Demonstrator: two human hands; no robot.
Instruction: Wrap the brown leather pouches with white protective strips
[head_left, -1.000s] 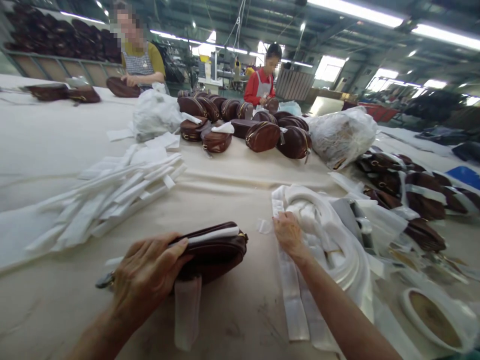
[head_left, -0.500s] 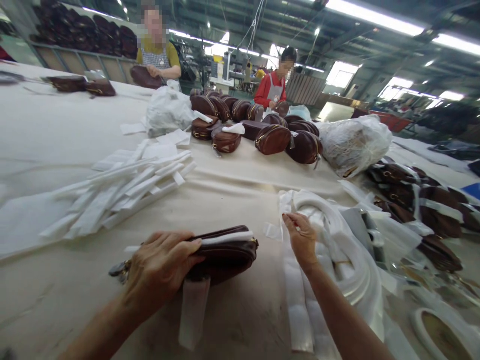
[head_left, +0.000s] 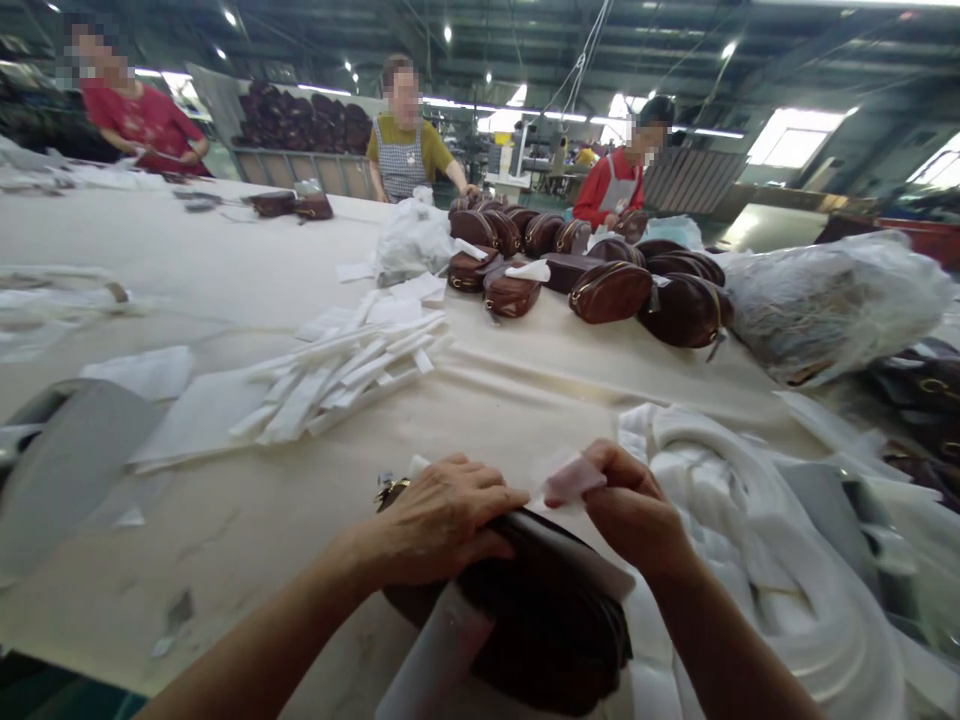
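Grips the brown bag (head_left: 540, 630) at the tabletop (head_left: 300, 510) under a curled left hand (head_left: 450, 520), pinches a translucent piece (head_left: 568, 482) in the nearly closed right hand (head_left: 634, 510), and may crease it through uneven pulling.

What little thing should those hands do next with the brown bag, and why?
Maybe the right hand should bring the small see-through piece to the brown bag. It pinches that piece close to the bag, and the left hand has hold of the bag, so it may stay steady.
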